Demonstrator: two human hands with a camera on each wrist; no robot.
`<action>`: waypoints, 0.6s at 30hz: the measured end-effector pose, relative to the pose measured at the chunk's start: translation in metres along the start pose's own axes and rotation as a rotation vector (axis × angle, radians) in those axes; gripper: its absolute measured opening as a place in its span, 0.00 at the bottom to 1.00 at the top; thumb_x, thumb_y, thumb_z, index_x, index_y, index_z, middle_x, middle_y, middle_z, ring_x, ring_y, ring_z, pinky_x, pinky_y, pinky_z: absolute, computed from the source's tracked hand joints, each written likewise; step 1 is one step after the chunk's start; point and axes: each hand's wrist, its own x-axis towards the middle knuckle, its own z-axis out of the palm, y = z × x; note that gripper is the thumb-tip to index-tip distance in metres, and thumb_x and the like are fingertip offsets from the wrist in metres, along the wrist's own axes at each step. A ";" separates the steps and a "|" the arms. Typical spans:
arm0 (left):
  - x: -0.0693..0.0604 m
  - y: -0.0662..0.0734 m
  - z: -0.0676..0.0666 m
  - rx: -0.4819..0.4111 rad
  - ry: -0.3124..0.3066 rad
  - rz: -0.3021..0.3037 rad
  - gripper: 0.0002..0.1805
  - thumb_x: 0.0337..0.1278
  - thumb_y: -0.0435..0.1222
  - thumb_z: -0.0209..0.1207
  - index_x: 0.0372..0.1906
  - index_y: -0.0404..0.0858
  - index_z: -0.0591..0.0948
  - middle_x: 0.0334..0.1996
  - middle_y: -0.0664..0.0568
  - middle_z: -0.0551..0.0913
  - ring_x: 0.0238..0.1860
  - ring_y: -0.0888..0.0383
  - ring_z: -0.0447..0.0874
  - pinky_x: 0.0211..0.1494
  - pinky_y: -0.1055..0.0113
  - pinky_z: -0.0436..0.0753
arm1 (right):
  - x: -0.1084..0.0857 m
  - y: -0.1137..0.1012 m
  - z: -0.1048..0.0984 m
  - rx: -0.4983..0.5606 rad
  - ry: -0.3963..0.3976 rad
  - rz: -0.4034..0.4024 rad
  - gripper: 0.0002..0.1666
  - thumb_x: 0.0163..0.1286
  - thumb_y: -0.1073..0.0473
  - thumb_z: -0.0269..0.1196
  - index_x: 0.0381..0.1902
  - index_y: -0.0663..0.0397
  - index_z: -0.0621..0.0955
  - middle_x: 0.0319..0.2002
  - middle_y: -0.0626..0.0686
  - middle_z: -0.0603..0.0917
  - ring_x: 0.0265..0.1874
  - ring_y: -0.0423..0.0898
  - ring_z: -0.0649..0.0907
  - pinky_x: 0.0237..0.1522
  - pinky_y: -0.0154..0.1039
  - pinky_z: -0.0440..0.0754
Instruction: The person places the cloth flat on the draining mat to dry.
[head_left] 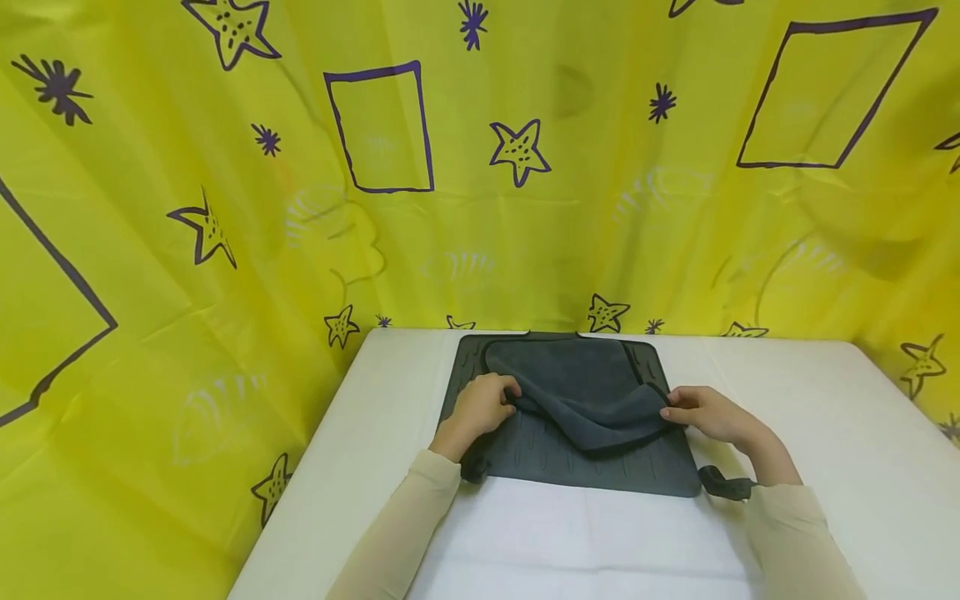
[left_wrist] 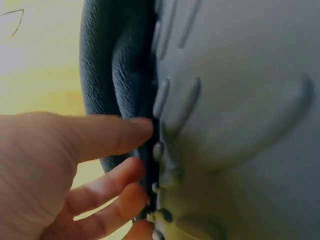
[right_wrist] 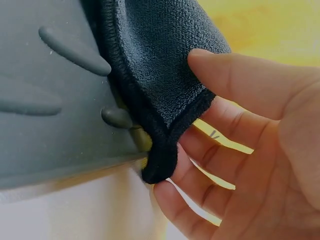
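Observation:
A dark grey cloth [head_left: 577, 383] with a black stitched edge lies partly folded over a dark grey ribbed mat [head_left: 600, 471]. At the cloth's left edge my left hand [head_left: 486, 404] pinches the fabric between thumb and fingers. The left wrist view shows the thumb [left_wrist: 115, 135] against the cloth's dark border, beside the mat's raised ribs. My right hand [head_left: 708, 414] pinches the right corner of the cloth. In the right wrist view the thumb [right_wrist: 235, 75] lies on the fuzzy cloth [right_wrist: 160, 50], fingers behind it, and the stitched corner tip hangs below.
The mat lies on a white table [head_left: 787, 375]. Dark wrist straps [head_left: 726, 483] sit near both cuffs. A yellow curtain [head_left: 480, 225] with purple stars and frames hangs behind the table and along its left side.

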 end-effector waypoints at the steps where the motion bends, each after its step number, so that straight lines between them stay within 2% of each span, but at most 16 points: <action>1: 0.000 0.001 0.001 0.012 -0.009 0.016 0.11 0.56 0.35 0.72 0.44 0.48 0.88 0.31 0.54 0.85 0.31 0.59 0.81 0.32 0.65 0.78 | 0.000 0.000 0.000 0.002 0.001 -0.004 0.13 0.76 0.54 0.61 0.41 0.60 0.77 0.37 0.53 0.78 0.41 0.49 0.75 0.43 0.43 0.71; 6: 0.001 0.006 0.003 0.103 -0.022 0.042 0.05 0.59 0.37 0.70 0.39 0.50 0.90 0.38 0.56 0.90 0.35 0.54 0.87 0.38 0.60 0.84 | 0.001 0.002 0.000 -0.011 -0.010 0.008 0.13 0.76 0.53 0.61 0.42 0.60 0.78 0.39 0.53 0.79 0.43 0.50 0.75 0.44 0.44 0.72; 11: 0.002 0.008 0.003 0.172 -0.022 0.048 0.03 0.60 0.38 0.69 0.36 0.52 0.90 0.39 0.57 0.90 0.38 0.51 0.88 0.41 0.56 0.85 | 0.001 0.003 0.000 0.004 -0.016 0.007 0.12 0.76 0.54 0.61 0.40 0.60 0.77 0.37 0.52 0.78 0.40 0.48 0.75 0.42 0.42 0.71; 15: 0.004 0.006 -0.002 0.189 -0.021 0.064 0.03 0.63 0.39 0.68 0.38 0.51 0.89 0.41 0.56 0.90 0.40 0.52 0.88 0.42 0.56 0.85 | -0.001 0.003 -0.002 0.032 -0.007 -0.001 0.13 0.76 0.55 0.61 0.38 0.60 0.76 0.32 0.49 0.74 0.35 0.44 0.73 0.36 0.39 0.68; 18: 0.005 0.002 -0.012 0.153 0.001 0.074 0.03 0.65 0.38 0.67 0.40 0.50 0.88 0.41 0.54 0.90 0.39 0.52 0.88 0.42 0.56 0.85 | -0.003 0.002 -0.008 0.046 0.005 -0.002 0.14 0.77 0.54 0.61 0.39 0.61 0.76 0.30 0.48 0.72 0.33 0.43 0.72 0.33 0.38 0.68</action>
